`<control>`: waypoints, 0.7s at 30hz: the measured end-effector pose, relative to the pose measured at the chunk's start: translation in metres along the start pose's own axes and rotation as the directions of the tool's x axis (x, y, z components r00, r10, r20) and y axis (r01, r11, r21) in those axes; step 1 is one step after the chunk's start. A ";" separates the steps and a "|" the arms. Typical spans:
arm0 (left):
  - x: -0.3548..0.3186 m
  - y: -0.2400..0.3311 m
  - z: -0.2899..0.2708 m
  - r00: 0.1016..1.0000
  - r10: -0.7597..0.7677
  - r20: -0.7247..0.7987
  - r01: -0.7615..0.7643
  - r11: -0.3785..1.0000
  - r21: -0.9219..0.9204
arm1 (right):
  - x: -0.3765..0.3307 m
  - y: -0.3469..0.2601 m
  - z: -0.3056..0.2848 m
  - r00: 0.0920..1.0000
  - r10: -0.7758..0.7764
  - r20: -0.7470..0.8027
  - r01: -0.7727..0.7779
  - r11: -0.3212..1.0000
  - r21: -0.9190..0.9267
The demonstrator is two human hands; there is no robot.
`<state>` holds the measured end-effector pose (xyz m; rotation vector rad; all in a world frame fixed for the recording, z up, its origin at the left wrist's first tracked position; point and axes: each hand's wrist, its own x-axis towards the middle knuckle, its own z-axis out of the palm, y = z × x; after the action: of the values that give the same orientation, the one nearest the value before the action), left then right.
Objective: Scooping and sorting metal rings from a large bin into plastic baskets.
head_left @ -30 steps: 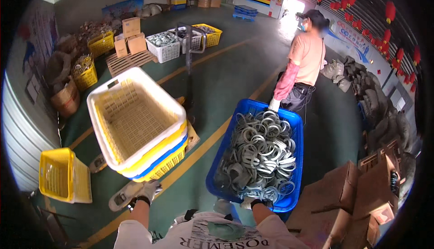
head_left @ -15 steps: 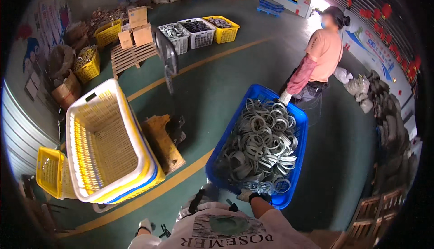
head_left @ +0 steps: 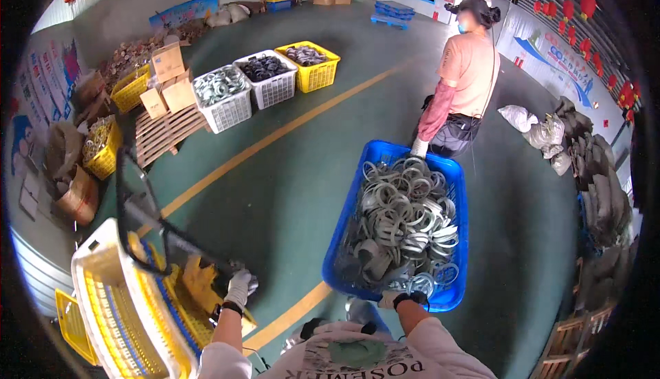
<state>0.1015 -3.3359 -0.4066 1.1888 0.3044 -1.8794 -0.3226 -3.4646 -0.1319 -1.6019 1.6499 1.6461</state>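
A blue plastic basket (head_left: 335, 231) heaped with grey metal rings (head_left: 405, 214) is between me and another person. My gloved right hand (head_left: 390, 300) is closed over its near rim, the fingertips partly hidden. The other person's gloved hand (head_left: 419, 148) is at the far rim. My gloved left hand (head_left: 240, 286) is held out to the left with its fingers loosely apart and nothing seen in it. Closest to it in the picture is a yellow pallet jack (head_left: 201, 284) with a black loop handle (head_left: 141, 265); I cannot tell whether they touch.
Stacked white and yellow baskets (head_left: 89, 262) stand at the lower left beside the jack. Farther off are a wooden pallet (head_left: 165, 133) with cartons, plus white baskets (head_left: 230, 114) and a yellow basket (head_left: 316, 76) of parts. Sacks (head_left: 543, 131) line the right side.
My left hand has moved up and forward, toward the pallet jack. The view has shifted, bringing the jack and stacked baskets lower left. My right hand stays on the blue basket's rim.
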 end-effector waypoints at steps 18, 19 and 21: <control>-0.036 -0.163 0.112 0.928 -0.145 -0.344 0.367 0.524 0.769 | 0.198 0.126 -0.286 0.994 -0.098 0.056 0.100 0.994 -0.047; -0.008 -0.144 0.113 0.942 -0.096 -0.323 0.329 0.464 0.823 | 0.221 0.134 -0.289 0.996 -0.038 0.077 0.042 0.998 -0.056; 0.072 -0.091 0.118 0.974 0.037 -0.223 0.196 0.356 0.914 | 0.250 0.180 -0.287 0.996 -0.073 -0.055 0.067 0.992 -0.108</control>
<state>-0.0529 -3.3914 -0.4262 2.1722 -0.7959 -2.0200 -0.4193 -3.8730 -0.1663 -1.7547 1.5387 1.6918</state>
